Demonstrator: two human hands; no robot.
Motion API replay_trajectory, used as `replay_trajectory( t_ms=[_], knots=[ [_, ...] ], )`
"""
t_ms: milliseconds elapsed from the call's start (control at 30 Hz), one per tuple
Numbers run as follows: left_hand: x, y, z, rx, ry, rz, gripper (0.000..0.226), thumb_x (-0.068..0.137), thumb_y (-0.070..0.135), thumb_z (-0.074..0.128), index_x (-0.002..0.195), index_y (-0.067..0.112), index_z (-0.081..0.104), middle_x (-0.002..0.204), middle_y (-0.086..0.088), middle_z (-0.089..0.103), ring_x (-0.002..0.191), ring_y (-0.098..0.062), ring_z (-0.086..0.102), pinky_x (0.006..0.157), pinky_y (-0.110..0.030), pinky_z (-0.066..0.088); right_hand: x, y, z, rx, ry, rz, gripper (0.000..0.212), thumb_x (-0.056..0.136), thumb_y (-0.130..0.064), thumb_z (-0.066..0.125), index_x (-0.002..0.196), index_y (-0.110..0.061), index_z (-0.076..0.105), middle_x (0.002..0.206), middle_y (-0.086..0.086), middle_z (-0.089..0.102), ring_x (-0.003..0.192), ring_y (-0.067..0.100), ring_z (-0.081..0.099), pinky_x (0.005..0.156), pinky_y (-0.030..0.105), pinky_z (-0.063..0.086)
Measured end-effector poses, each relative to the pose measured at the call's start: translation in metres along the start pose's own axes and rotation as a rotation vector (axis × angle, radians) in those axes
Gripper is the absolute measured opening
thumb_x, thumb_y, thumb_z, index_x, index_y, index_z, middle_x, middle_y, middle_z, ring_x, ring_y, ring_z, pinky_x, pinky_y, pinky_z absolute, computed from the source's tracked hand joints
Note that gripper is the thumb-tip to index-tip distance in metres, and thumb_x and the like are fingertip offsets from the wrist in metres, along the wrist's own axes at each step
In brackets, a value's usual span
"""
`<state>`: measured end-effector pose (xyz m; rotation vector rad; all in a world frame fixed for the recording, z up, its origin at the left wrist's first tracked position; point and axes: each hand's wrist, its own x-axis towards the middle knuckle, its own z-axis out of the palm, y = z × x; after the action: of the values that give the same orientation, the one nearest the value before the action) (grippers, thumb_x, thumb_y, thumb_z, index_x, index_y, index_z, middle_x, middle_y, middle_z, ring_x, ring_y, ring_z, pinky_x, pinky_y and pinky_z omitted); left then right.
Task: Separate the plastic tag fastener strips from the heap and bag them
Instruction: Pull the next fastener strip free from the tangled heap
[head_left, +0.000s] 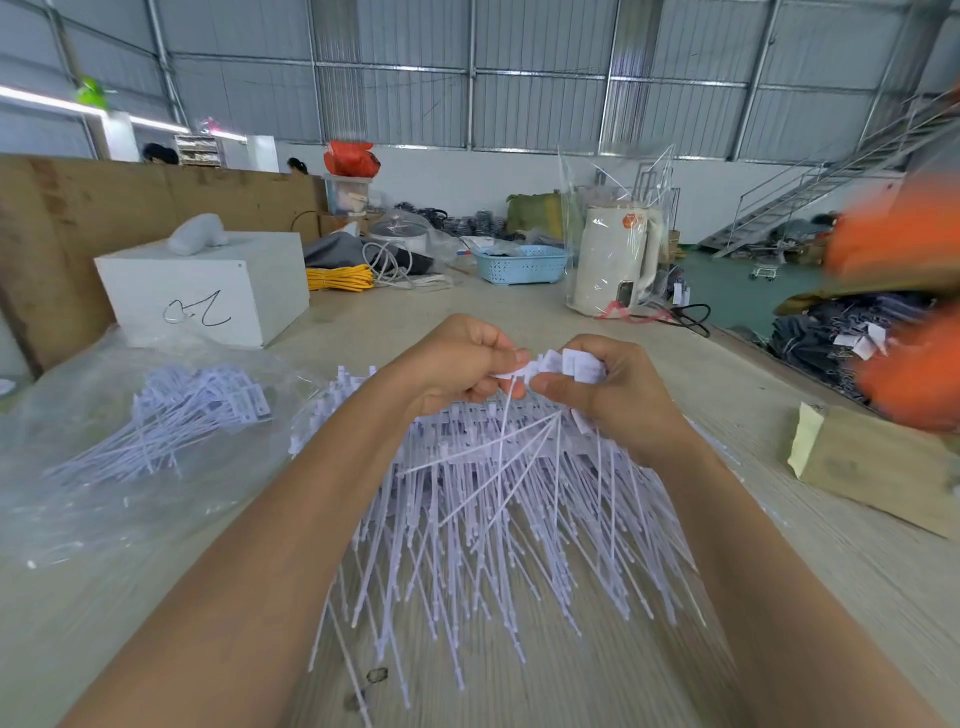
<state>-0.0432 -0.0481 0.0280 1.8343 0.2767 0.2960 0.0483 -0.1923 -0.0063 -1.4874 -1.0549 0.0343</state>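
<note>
A big heap of white plastic strips (498, 519) lies in the middle of the pale table (779, 597). The thin tails fan out toward the person, and the flat tag ends point away.

Both hands are up above the far side of the heap, close together. The left hand (457, 364) is curled tight and pinches the tag end of one strip between thumb and finger. The right hand (608, 389) is closed around a small bunch of strips (576, 366), with their white tags sticking out at the top. The tails of that bunch hang down and spread over the heap. The two hands look like they are touching at the tags, but it is hard to be sure because the picture is a bit blurry there.

To the left of the heap lies a clear plastic bag (104, 467), flat on the table. A smaller pile of strips (176, 415) sits in or on it; the see-through plastic makes it hard to say which.

Behind the bag, farther from the heap, stands a white box (218, 280) with a black scribble on it. To the right of the heap rests a brown cardboard box (878, 467). Far behind the heap stands a cream kettle (613, 260) wrapped in plastic.
</note>
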Motion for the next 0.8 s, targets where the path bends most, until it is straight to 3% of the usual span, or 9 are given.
replay_trajectory(
  t_ms=[33,133,233,300,367,433,533,667,800],
  knots=[
    [0.0000,0.0005,0.0007,-0.004,0.006,0.000,0.022,0.091,0.009,0.059,0.070,0.008,0.053,0.049,-0.004,0.062,0.030,-0.003,0.027,0.036,-0.013,0.026,-0.0004,-0.0013,0.0001,0.003,0.007,-0.004,0.046,0.078,-0.002,0.073,0.045,-0.025,0.050,0.041,-0.002,0.046,0.041,0.022,0.047,0.052,0.036,0.045],
    [-0.0005,0.0024,0.0016,-0.051,0.013,-0.014,0.020,0.091,0.007,0.057,0.072,0.007,0.053,0.048,-0.006,0.056,0.028,-0.002,0.028,0.034,-0.012,0.026,-0.0012,-0.0034,0.0013,0.009,0.033,-0.036,0.041,0.077,-0.001,0.073,0.050,-0.014,0.045,0.046,0.007,0.043,0.047,0.028,0.048,0.080,0.060,0.049],
    [-0.0019,0.0046,0.0003,-0.102,-0.005,-0.042,0.018,0.092,0.007,0.056,0.074,0.007,0.053,0.044,-0.004,0.054,0.028,-0.003,0.023,0.035,-0.011,0.027,-0.0023,-0.0046,0.0023,0.046,0.033,-0.053,0.042,0.077,0.000,0.074,0.050,-0.012,0.043,0.048,0.007,0.045,0.058,0.034,0.058,0.090,0.061,0.043],
    [-0.0027,0.0056,-0.0002,-0.114,0.002,-0.066,0.016,0.092,0.008,0.056,0.076,0.007,0.054,0.043,-0.003,0.054,0.027,-0.003,0.022,0.038,-0.011,0.029,-0.0028,-0.0049,0.0026,0.053,0.031,-0.058,0.043,0.077,0.001,0.074,0.050,-0.013,0.043,0.045,-0.001,0.047,0.058,0.026,0.058,0.093,0.058,0.044],
    [-0.0035,0.0070,0.0006,-0.115,0.013,-0.088,0.013,0.092,0.008,0.056,0.079,0.007,0.056,0.042,-0.003,0.054,0.027,-0.003,0.023,0.040,-0.012,0.030,-0.0029,-0.0058,0.0025,0.035,0.041,-0.064,0.043,0.077,0.000,0.074,0.051,-0.015,0.043,0.044,-0.005,0.046,0.052,0.017,0.053,0.092,0.057,0.045],
    [-0.0042,0.0081,0.0014,-0.110,0.021,-0.106,0.013,0.092,0.007,0.056,0.079,0.006,0.056,0.042,-0.004,0.054,0.027,-0.003,0.024,0.042,-0.013,0.030,-0.0029,-0.0077,0.0021,0.000,0.044,-0.065,0.045,0.077,-0.003,0.075,0.048,-0.024,0.047,0.049,0.001,0.045,0.053,0.029,0.050,0.087,0.060,0.047],
    [-0.0047,0.0084,0.0014,-0.104,0.040,-0.133,0.017,0.092,0.005,0.056,0.075,0.005,0.055,0.041,-0.005,0.052,0.026,-0.004,0.024,0.045,-0.015,0.027,-0.0014,-0.0092,0.0035,-0.095,0.037,-0.093,0.045,0.076,-0.006,0.077,0.047,-0.031,0.052,0.054,-0.003,0.048,0.056,0.028,0.050,0.071,0.046,0.053],
    [-0.0051,0.0074,0.0013,-0.098,0.028,-0.160,0.011,0.088,0.000,0.059,0.076,-0.001,0.057,0.040,-0.003,0.048,0.027,-0.004,0.022,0.055,-0.024,0.023,0.0014,-0.0047,0.0046,-0.181,0.046,-0.214,0.039,0.078,-0.004,0.074,0.056,-0.027,0.053,0.064,0.014,0.056,0.066,0.033,0.057,0.068,0.040,0.051],
    [-0.0043,0.0071,-0.0009,-0.086,0.015,-0.178,0.017,0.087,0.000,0.061,0.070,0.002,0.056,0.040,-0.002,0.048,0.027,-0.004,0.024,0.057,-0.024,0.026,0.0029,0.0007,0.0062,-0.247,0.058,-0.287,0.026,0.081,-0.007,0.073,0.062,-0.015,0.057,0.065,0.013,0.058,0.065,0.031,0.057,0.060,0.034,0.046]
  ],
)
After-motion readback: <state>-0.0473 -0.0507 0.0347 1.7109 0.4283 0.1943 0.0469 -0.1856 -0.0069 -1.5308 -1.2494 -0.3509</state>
